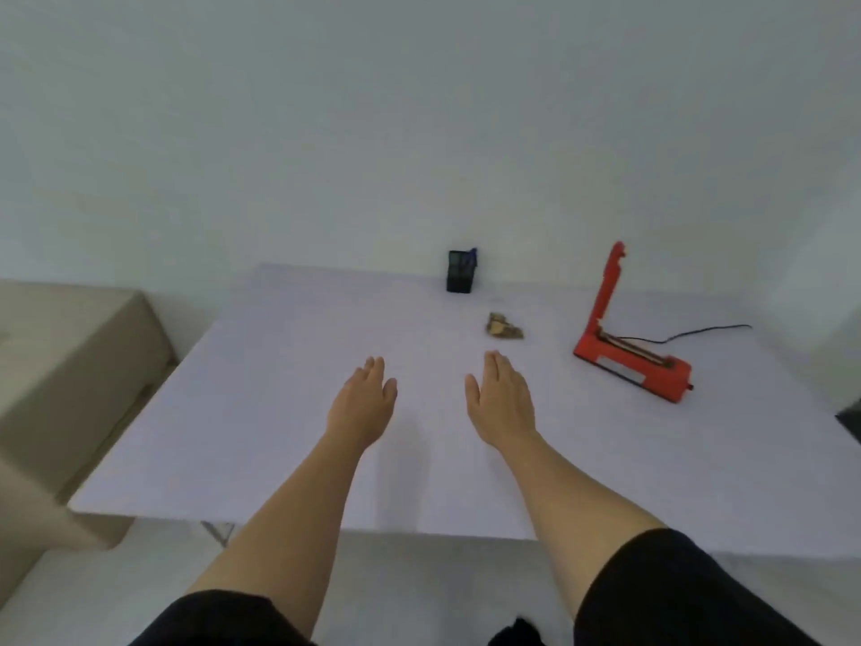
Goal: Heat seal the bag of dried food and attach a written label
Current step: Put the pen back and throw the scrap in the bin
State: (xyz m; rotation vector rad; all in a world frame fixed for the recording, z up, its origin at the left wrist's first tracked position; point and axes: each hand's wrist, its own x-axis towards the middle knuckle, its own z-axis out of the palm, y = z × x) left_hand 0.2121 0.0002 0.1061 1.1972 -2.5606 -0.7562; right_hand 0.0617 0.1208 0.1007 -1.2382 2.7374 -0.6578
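Note:
A small clear bag of brownish dried food [504, 327] lies on the white table [279, 412], beyond my right hand. A red heat sealer [629, 361] stands at the right with its arm raised upright and a black cord running off to the right. A black pen holder [459, 271] with a blue pen in it stands at the table's far edge. My left hand [363, 403] and my right hand [501, 401] stretch out over the table's middle, palms down, fingers straight, holding nothing. No label is visible.
A beige sofa or cushion [70, 366] sits left of the table. A plain pale wall rises behind the far edge. A dark object [850, 424] shows at the right border. The table's near edge runs under my forearms.

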